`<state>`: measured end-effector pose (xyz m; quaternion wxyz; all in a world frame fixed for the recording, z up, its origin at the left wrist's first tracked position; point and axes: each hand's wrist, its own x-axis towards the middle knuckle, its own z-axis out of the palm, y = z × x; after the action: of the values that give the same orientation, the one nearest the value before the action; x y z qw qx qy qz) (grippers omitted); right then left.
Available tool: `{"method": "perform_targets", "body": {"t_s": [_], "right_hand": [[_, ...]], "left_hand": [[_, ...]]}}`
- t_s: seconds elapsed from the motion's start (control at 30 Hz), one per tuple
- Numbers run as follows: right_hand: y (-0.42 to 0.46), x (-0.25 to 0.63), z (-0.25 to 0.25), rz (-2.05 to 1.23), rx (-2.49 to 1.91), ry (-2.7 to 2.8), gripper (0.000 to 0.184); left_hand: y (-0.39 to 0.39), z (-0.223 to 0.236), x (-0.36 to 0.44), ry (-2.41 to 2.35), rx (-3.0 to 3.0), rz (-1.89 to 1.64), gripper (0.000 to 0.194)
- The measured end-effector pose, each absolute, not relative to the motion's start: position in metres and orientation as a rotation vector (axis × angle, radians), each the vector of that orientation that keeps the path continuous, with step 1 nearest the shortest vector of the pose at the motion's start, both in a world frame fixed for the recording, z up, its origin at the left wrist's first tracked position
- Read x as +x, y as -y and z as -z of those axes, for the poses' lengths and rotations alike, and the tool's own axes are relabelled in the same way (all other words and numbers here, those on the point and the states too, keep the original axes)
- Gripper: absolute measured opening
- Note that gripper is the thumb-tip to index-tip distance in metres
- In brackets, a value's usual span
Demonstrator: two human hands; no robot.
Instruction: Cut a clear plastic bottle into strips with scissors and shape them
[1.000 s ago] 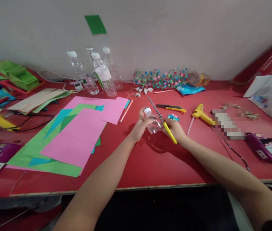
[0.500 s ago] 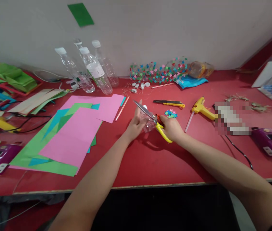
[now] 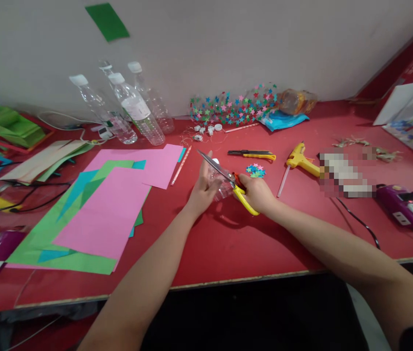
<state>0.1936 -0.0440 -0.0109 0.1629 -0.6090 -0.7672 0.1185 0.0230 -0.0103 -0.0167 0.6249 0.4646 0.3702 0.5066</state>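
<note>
My left hand (image 3: 202, 192) is closed around a clear plastic bottle piece (image 3: 221, 187) with a white cap, held just over the red table (image 3: 199, 253). In my right hand (image 3: 259, 194) is a pair of scissors (image 3: 243, 199) with yellow and red handles. Its metal blades point up and left across the bottle piece; whether they bite into the plastic I cannot tell. Just beyond my right hand lies a small pile of coloured paper stars (image 3: 255, 170). A yellow utility knife (image 3: 252, 155) rests behind the pile.
Coloured paper sheets (image 3: 97, 209) spread over the left side. Several clear bottles (image 3: 137, 109) stand against the wall, beside a star-covered bottle (image 3: 234, 107) lying down. On the right are a yellow glue gun (image 3: 303, 162) and a purple power socket (image 3: 405, 207) with cords.
The view has shifted slightly, so most things sit a little further left. My hands keep the same hold on the bottle piece and the scissors.
</note>
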Motion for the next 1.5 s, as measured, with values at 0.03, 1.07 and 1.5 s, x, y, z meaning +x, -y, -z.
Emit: {"method": "perform_targets", "body": {"t_s": [0.03, 1.07, 1.5], "right_hand": [[0.044, 0.193, 0.011, -0.333, -1.731, 2.193, 0.026], [0.070, 0.228, -0.033, -1.032, -1.548, 2.263, 0.052], [0.072, 0.223, -0.027, -1.178, -1.596, 2.119, 0.057]], "left_hand": [[0.009, 0.017, 0.024, -0.854, 1.125, -1.174, 0.070], [-0.020, 0.018, 0.010, -0.849, 0.659, -1.493, 0.029], [-0.014, 0.011, 0.012, -0.825, 0.782, -1.515, 0.023]]}}
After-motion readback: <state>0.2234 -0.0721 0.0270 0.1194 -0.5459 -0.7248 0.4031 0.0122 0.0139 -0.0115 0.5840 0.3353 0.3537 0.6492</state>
